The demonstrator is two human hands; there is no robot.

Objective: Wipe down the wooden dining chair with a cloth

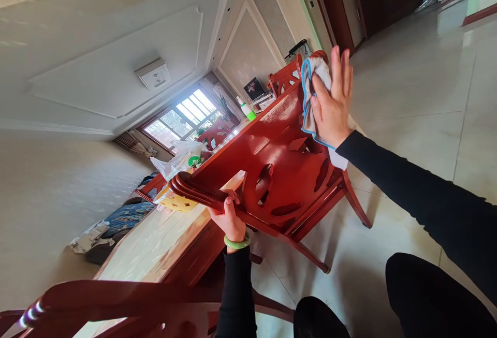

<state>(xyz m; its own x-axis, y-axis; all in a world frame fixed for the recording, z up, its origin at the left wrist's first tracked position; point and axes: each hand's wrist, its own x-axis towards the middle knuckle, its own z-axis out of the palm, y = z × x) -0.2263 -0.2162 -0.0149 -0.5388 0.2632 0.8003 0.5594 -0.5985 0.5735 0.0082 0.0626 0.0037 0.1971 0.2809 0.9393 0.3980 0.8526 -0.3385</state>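
At the centre of the strongly tilted view stands a red wooden chair [272,167], its glossy lacquered back facing the camera. The back panel is smooth and reflective, pierced by several curved, leaf-shaped cut-outs, and ends in a rounded, ribbed top rail. Slim red legs rest on a pale, polished tile floor [419,94].

The left hand [229,219] grips the top rail from below, fingers curled and clenched around the wood; a green bangle [237,243] sits on the wrist above a black sleeve.

The right hand [332,102] lies flat, fingers extended and pressed on a white cloth [310,76] with blue stitched edging. The cloth is soft and crumpled, held against the chair back near the seat end.

Just beside the chair is a table [155,245] with a pale glossy top and red wooden edge. On it are a white plastic bag [176,159] and a green bottle [247,110]. Another red chair rail [116,299] crosses the lower foreground.
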